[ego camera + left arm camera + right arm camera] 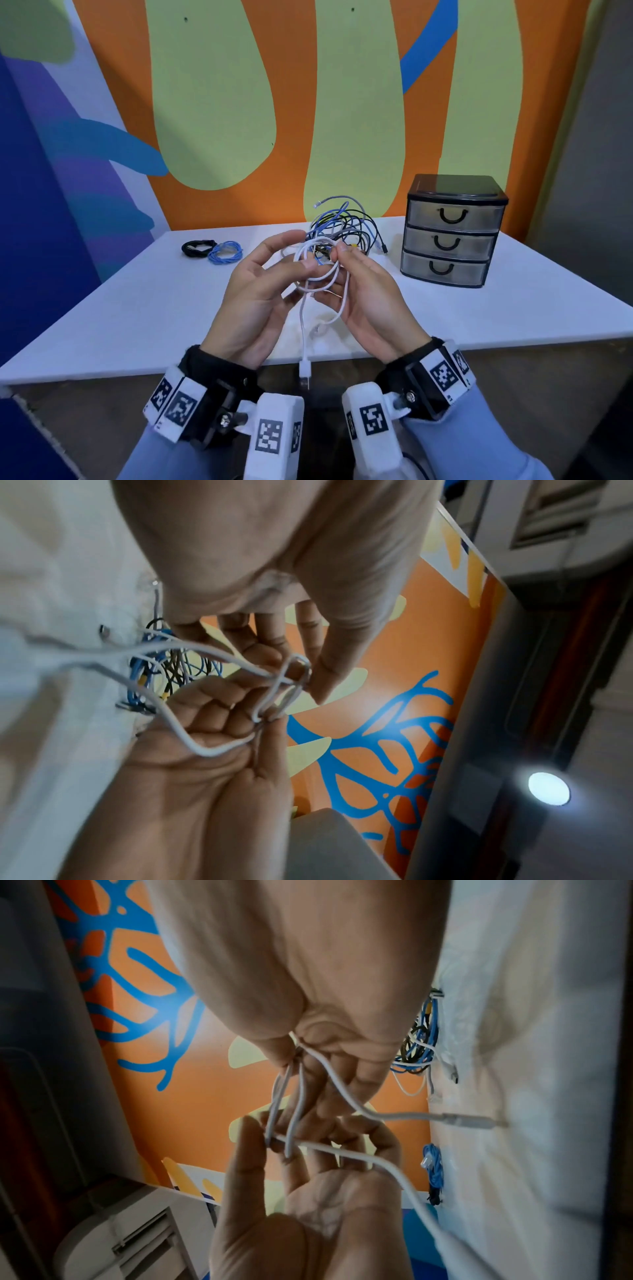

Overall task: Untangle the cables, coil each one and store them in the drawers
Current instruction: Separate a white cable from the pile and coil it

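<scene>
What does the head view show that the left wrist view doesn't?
Only the head view shows the three-drawer unit, all drawers closed, plus two finished coils, the black coil and the blue coil, on the table. Only the left wrist view shows the thumb and fingertips close up, pinching the white loops. Both show the left hand and right hand holding the white cable, with the tangled pile behind.

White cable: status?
Both hands, left hand and right hand, pinch white cable, coiling. Tangle waits behind. Drawers shut.
</scene>
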Motion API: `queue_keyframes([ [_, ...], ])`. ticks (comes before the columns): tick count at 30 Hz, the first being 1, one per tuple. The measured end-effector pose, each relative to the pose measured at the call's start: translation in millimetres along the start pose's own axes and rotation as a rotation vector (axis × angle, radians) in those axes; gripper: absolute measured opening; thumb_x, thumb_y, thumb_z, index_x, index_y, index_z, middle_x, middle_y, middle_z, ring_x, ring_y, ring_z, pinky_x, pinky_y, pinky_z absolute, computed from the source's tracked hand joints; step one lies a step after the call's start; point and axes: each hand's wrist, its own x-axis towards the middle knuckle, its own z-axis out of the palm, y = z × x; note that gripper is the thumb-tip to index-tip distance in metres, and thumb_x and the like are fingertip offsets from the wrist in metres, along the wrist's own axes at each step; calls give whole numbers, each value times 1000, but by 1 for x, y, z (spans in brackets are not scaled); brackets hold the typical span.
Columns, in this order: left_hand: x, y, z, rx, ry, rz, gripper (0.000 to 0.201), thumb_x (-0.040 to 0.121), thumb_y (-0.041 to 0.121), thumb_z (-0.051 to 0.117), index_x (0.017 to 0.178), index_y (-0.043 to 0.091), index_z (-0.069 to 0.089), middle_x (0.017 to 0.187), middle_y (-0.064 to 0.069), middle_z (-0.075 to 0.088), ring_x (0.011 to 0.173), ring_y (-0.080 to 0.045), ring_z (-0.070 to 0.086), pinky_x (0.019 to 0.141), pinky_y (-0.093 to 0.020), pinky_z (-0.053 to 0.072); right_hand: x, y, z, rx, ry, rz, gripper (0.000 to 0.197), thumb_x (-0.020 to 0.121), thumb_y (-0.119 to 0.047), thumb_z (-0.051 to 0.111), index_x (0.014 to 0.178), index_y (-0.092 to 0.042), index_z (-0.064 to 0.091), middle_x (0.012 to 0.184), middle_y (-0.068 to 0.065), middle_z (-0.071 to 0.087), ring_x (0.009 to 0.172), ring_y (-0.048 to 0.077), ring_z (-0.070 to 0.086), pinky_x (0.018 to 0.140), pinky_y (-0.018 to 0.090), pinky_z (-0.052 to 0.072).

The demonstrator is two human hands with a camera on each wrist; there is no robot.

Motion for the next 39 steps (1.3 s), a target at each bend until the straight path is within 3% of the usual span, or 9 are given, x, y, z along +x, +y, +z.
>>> queue_keyframes([
  [4,1,-4,3,365,150,205,28,80,0,83,104,10,74,93,-16,79,83,-23,72,80,-31,54,5,12,0,-256,85,-191,25,112,-29,47,103,-10,60,87,5,72,80,21,65,87,48,50],
  [8,0,-7,4,1015,381,508,21,79,38,88,80,27,70,90,8,67,82,-10,62,75,-34,52,1,16,3,-560,56,-436,24,113,-29,45,101,-11,56,83,-7,66,78,16,61,82,45,52],
  [13,-7,0,5,1201,419,468,33,84,62,78,74,31,75,77,13,70,72,-4,62,75,-36,52,-1,20,1,-679,35,-585,24,112,-34,46,101,-17,58,88,4,66,83,30,61,81,59,51],
  [20,-12,19,8,501,208,125,18,96,10,66,79,7,72,77,-4,69,72,-17,60,76,-36,55,2,15,-4,-150,6,-320,26,111,-22,44,92,-12,57,81,11,70,76,22,66,77,33,55],
  [24,-10,25,4,67,98,-180,10,93,19,66,89,9,65,84,-11,64,73,-23,64,81,-36,57,-1,11,-8,125,-49,-137,23,98,-28,57,97,-5,62,77,13,66,70,22,64,75,34,57],
  [27,-7,25,-2,-35,12,-284,11,94,23,63,92,13,59,80,-3,56,65,-16,50,66,-28,45,1,9,-10,301,-100,-36,22,98,-24,56,100,-5,67,71,4,59,64,16,58,67,29,55],
  [33,-5,24,-6,-40,26,-323,12,100,23,61,93,13,60,66,6,31,60,-12,19,55,-24,24,3,11,-19,319,-207,34,28,109,-27,46,97,-11,64,74,3,45,68,15,43,70,29,41],
  [37,-4,24,-11,67,126,-220,18,95,25,69,87,9,72,57,6,24,53,-11,31,62,-25,32,0,13,-21,374,-191,31,24,104,-23,53,89,-7,63,102,16,67,94,24,67,98,37,51],
  [39,-6,24,-11,115,157,-136,20,97,23,69,90,5,74,56,4,37,59,-12,43,73,-28,45,0,12,-19,394,-176,12,23,103,-21,53,90,-5,62,98,15,67,85,24,70,109,43,46],
])
